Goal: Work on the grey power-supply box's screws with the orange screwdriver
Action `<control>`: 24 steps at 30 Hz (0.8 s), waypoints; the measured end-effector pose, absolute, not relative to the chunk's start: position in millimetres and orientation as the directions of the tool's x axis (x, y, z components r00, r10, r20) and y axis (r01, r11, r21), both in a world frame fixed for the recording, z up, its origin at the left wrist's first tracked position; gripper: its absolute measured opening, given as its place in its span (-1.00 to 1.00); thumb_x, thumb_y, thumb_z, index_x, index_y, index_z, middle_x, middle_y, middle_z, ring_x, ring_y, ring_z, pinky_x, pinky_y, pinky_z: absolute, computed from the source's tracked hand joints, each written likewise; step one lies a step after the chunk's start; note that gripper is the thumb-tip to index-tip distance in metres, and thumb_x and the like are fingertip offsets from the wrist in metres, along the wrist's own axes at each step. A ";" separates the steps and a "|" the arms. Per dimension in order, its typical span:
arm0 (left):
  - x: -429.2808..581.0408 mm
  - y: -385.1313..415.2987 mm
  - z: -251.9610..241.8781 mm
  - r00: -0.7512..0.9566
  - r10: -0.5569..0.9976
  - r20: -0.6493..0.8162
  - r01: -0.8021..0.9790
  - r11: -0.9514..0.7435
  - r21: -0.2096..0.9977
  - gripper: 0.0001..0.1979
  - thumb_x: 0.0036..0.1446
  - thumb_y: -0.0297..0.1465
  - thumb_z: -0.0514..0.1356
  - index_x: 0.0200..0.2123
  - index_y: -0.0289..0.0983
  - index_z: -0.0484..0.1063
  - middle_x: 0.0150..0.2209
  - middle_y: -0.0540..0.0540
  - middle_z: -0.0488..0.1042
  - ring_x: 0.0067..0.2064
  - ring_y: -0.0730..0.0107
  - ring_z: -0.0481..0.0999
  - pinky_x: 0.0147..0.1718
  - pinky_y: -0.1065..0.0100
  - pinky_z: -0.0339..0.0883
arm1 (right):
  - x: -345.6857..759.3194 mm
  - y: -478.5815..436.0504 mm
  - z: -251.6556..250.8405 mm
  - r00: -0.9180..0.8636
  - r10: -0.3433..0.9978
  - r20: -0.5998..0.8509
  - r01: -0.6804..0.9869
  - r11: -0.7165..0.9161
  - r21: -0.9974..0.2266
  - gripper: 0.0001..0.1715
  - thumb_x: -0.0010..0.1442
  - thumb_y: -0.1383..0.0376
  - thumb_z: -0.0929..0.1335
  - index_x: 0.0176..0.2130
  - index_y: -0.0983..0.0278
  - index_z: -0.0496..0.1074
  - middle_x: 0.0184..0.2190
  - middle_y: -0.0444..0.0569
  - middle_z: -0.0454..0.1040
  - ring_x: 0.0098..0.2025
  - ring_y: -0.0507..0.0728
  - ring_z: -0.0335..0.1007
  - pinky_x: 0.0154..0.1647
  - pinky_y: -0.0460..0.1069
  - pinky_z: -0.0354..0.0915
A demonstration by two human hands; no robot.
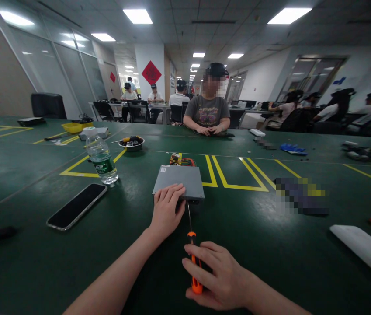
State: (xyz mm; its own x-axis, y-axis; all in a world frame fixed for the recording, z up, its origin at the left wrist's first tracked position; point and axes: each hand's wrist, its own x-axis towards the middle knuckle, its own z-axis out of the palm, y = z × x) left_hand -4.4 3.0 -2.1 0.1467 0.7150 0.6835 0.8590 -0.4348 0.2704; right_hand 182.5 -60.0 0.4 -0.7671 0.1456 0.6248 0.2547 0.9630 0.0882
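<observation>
A flat grey metal box (182, 180) lies on the green table (34, 267) straight ahead, with coloured wires (182, 161) at its far end. My left hand (166, 210) rests on the box's near left corner, fingers laid over the top. My right hand (220, 274) is closed around the orange handle of a screwdriver (192, 249). The thin shaft points away from me and its tip meets the box's near side.
A black phone (77, 205) and a water bottle (102, 156) sit to the left. A bowl of small parts (132, 142) lies beyond. A white flat object (365, 251) is at the right. A person (209, 113) sits across the table, others farther back.
</observation>
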 end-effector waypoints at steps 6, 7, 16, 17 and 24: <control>-4.4 3.3 -2.2 0.156 0.717 0.680 0.861 -0.435 0.262 -0.68 0.12 -0.43 0.08 -0.02 -0.18 0.27 0.02 -0.06 0.38 0.07 0.25 0.29 -0.01 0.15 0.06 | 197.6 -59.4 4.5 -0.690 0.109 0.715 0.294 0.946 0.139 -0.69 0.10 0.21 0.24 -0.25 0.37 0.39 -0.33 0.12 0.49 -0.39 0.08 0.41 -0.33 0.00 0.34; -4.5 3.4 -2.4 0.157 0.715 0.681 0.862 -0.436 0.259 -0.69 0.12 -0.43 0.08 -0.02 -0.18 0.28 0.02 -0.06 0.38 0.07 0.25 0.29 -0.01 0.15 0.06 | 199.0 -58.6 5.3 -0.684 0.111 0.721 0.304 0.942 0.143 -0.70 0.09 0.22 0.24 -0.25 0.37 0.39 -0.33 0.12 0.49 -0.40 0.08 0.41 -0.33 0.01 0.34; -7.1 0.6 -3.0 0.198 0.707 0.679 0.848 -0.471 0.243 -0.60 0.13 -0.48 0.03 0.06 -0.17 0.21 0.08 -0.08 0.33 0.12 0.27 0.25 0.06 0.14 0.03 | 196.5 -55.6 9.1 -0.677 0.105 0.729 0.296 0.945 0.138 -0.72 0.06 0.25 0.25 -0.27 0.38 0.39 -0.36 0.14 0.49 -0.40 0.09 0.41 -0.36 0.00 0.33; -7.6 0.3 -2.9 0.197 0.700 0.686 0.843 -0.478 0.246 -0.60 0.13 -0.49 0.02 0.06 -0.17 0.20 0.08 -0.08 0.32 0.12 0.27 0.24 0.07 0.14 0.03 | 196.6 -55.5 9.2 -0.678 0.109 0.727 0.298 0.945 0.136 -0.72 0.07 0.25 0.25 -0.26 0.38 0.39 -0.35 0.14 0.49 -0.39 0.09 0.41 -0.36 0.00 0.33; -11.2 -1.6 -3.7 0.143 0.671 0.728 0.766 -0.541 0.348 -0.86 0.16 -0.49 0.00 -0.27 -0.20 0.32 0.03 -0.09 0.35 0.08 0.28 0.27 0.02 0.14 0.06 | 199.1 -54.6 8.4 -0.693 0.130 0.709 0.300 0.946 0.120 -0.71 0.06 0.26 0.26 -0.23 0.38 0.37 -0.31 0.14 0.47 -0.36 0.10 0.41 -0.34 0.01 0.32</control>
State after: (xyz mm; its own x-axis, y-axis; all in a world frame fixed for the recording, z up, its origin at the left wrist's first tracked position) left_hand -11.2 -1.6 -3.7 0.1429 0.6708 0.7278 0.7659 -0.5407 0.3480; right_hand 199.1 -54.6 8.4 -0.6928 0.1299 0.7093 0.3000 0.9464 0.1197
